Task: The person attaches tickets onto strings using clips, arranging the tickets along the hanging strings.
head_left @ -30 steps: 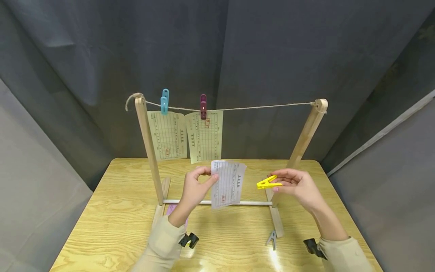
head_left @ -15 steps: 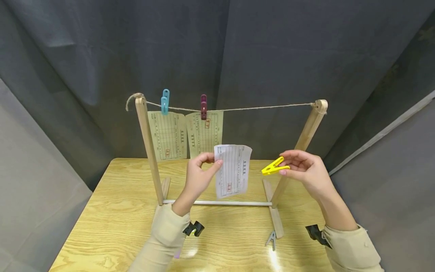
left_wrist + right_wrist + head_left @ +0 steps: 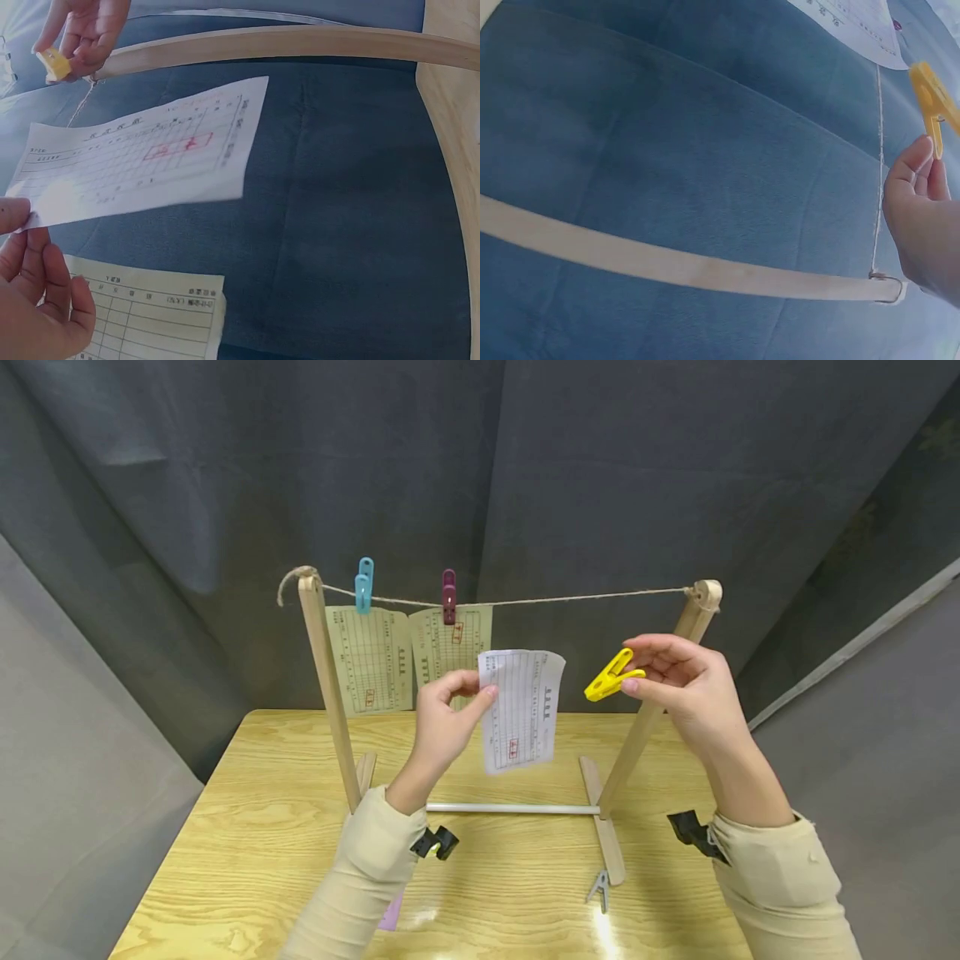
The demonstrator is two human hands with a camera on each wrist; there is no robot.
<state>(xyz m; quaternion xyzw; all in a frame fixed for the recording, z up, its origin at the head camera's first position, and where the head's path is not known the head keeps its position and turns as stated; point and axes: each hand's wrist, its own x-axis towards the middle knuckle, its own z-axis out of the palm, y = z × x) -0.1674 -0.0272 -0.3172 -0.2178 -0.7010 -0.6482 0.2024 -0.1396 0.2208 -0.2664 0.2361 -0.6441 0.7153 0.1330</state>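
Note:
My left hand (image 3: 447, 718) pinches a white printed slip (image 3: 521, 710) by its left edge, between thumb and fingers. The slip hangs below the string (image 3: 585, 597), in front of it and apart from it. To the right, my right hand (image 3: 686, 689) holds a yellow clothespin (image 3: 611, 677) by its handles, nose pointing left and down. Two yellowish slips hang on the string: one (image 3: 371, 660) under a blue clothespin (image 3: 363, 585), the other (image 3: 468, 635) under a dark red clothespin (image 3: 448, 596). The white slip and left fingers cover part of the second.
The string runs between two wooden posts, left (image 3: 327, 685) and right (image 3: 648, 710), joined low by a white rod (image 3: 517, 808). A grey clothespin (image 3: 600, 889) lies by the right foot (image 3: 609, 839). A purple paper (image 3: 392, 912) shows beside my left sleeve.
Both hands have risen toward the string, the left carrying the white slip and the right the yellow clothespin. Both have also shifted somewhat to the right.

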